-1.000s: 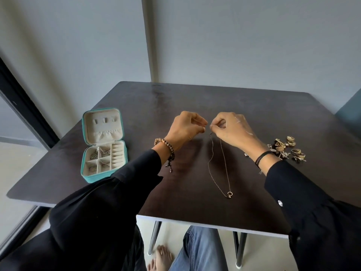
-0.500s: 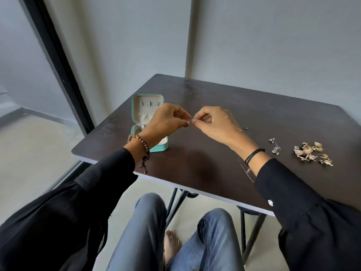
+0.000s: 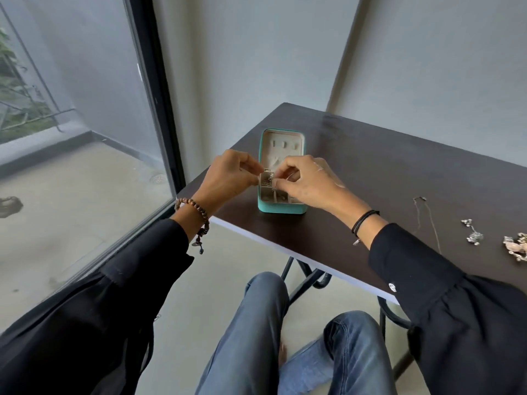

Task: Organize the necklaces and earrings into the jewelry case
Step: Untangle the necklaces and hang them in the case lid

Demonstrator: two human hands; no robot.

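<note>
Teal case (image 3: 282,208) open, partly filled — left hand (image 3: 228,178) and right hand (image 3: 308,183) pinch a small silver piece (image 3: 269,174) above it; necklace (image 3: 417,212), earrings (image 3: 473,236) at right not yet packed.

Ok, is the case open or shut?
Open. The case has its lid raised, cream lining showing, compartments exposed between the left hand and right hand.

The right hand (image 3: 308,183) covers the right-side compartments of the open teal jewelry case (image 3: 281,208). The fine silvery piece (image 3: 268,170) that it and the left hand (image 3: 228,175) pinch is too small to identify, perhaps a chain. The frame's right edge cuts the heap of gold-toned earrings (image 3: 516,248). The thin dark chain necklace (image 3: 418,212) runs behind the black right sleeve (image 3: 413,258).
</note>
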